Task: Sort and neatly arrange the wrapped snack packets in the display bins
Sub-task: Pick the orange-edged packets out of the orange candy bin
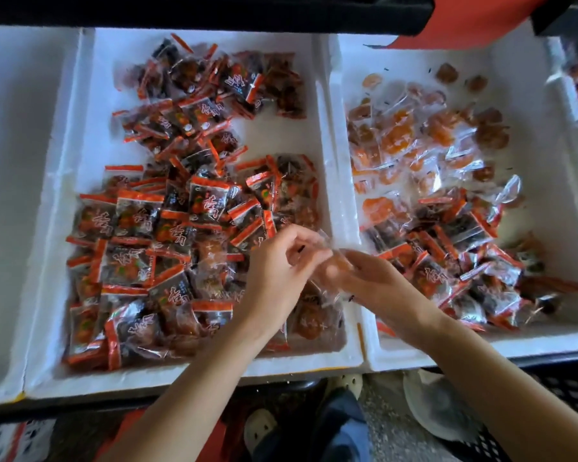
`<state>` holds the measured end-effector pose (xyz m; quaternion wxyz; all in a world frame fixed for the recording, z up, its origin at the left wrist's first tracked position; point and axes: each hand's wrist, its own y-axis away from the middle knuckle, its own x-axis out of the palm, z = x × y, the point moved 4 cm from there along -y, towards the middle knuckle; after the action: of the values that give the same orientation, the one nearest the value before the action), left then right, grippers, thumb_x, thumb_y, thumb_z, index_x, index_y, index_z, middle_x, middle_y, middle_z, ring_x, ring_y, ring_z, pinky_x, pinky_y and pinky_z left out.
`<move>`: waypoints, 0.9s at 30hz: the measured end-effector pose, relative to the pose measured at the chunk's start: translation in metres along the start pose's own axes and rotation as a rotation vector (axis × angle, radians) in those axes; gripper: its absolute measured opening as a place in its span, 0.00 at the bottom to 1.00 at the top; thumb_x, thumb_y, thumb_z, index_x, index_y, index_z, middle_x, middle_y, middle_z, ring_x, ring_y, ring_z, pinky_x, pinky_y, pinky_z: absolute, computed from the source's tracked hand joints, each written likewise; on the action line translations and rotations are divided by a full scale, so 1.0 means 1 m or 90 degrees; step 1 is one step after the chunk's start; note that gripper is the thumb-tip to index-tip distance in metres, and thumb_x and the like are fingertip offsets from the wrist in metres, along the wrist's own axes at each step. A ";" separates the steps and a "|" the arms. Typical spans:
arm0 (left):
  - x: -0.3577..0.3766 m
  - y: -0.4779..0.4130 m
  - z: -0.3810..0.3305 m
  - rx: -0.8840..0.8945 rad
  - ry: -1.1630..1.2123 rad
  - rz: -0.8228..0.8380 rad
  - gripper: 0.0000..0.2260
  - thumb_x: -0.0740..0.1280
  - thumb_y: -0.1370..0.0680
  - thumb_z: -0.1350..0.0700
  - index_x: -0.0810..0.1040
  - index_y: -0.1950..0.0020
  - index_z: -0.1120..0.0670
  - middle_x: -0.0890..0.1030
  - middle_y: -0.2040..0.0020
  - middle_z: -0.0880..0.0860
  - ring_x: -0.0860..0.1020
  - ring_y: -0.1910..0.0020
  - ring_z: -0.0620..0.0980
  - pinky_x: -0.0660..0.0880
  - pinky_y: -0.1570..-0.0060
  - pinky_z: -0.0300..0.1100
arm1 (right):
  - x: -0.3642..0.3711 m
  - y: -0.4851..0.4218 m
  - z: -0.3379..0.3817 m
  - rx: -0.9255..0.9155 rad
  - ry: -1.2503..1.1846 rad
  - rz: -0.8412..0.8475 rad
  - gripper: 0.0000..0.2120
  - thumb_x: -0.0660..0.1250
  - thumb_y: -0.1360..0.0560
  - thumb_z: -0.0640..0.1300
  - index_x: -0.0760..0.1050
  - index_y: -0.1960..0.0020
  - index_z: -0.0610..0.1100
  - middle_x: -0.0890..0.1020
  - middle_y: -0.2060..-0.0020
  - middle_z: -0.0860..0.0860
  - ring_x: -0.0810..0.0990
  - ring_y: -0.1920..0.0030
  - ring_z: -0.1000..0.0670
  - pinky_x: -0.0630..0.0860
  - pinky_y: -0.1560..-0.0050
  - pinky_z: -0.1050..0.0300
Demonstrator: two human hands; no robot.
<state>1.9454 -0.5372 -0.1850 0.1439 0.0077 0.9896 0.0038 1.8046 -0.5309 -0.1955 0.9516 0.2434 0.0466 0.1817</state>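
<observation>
both hands, left hand [277, 271] and right hand [377, 288], pinch a clear orange snack packet [334, 261] between curled fingertips, low centre of the frame, above the bin wall [339, 181].

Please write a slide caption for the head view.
Left hand and right hand hold a clear packet above two snack bins.

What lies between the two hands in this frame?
A clear-wrapped orange packet, pinched by the left hand and held by the right hand, above the white foam walls where the middle bin and right bin meet. The head view shows it.
</observation>
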 end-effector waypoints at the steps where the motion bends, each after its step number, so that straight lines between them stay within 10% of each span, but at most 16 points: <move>1: 0.004 -0.004 0.001 0.013 -0.027 0.000 0.04 0.73 0.26 0.58 0.80 0.53 0.53 0.81 0.57 0.40 0.79 0.55 0.36 0.72 0.54 0.27 | -0.003 -0.001 -0.004 -0.005 0.043 -0.012 0.13 0.67 0.26 0.43 0.77 0.43 0.42 0.83 0.49 0.46 0.81 0.46 0.47 0.77 0.42 0.51; 15: 0.020 -0.084 0.051 -0.079 -0.529 0.123 0.27 0.71 0.24 0.55 0.66 0.28 0.57 0.65 0.30 0.58 0.62 0.30 0.56 0.60 0.31 0.47 | -0.053 -0.013 -0.009 -0.019 0.017 -0.206 0.09 0.66 0.24 0.44 0.77 0.46 0.41 0.84 0.55 0.47 0.83 0.55 0.51 0.80 0.52 0.59; 21: 0.017 -0.077 0.045 -0.069 -0.376 0.064 0.18 0.71 0.27 0.66 0.69 0.41 0.58 0.70 0.41 0.57 0.72 0.49 0.48 0.65 0.51 0.23 | -0.053 -0.009 0.000 -0.075 0.035 -0.236 0.03 0.66 0.24 0.44 0.77 0.56 0.50 0.84 0.60 0.55 0.82 0.61 0.60 0.77 0.58 0.70; 27: -0.001 -0.054 0.024 0.027 -0.249 -0.119 0.16 0.72 0.27 0.66 0.69 0.47 0.54 0.74 0.54 0.50 0.75 0.58 0.47 0.70 0.61 0.26 | -0.052 -0.005 -0.001 -0.079 0.070 -0.270 0.05 0.66 0.24 0.46 0.78 0.54 0.46 0.84 0.60 0.53 0.82 0.58 0.57 0.78 0.55 0.63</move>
<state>1.9522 -0.5912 -0.2085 0.3327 -0.0804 0.9391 -0.0316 1.7579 -0.5531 -0.1986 0.9778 0.1585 0.1371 -0.0070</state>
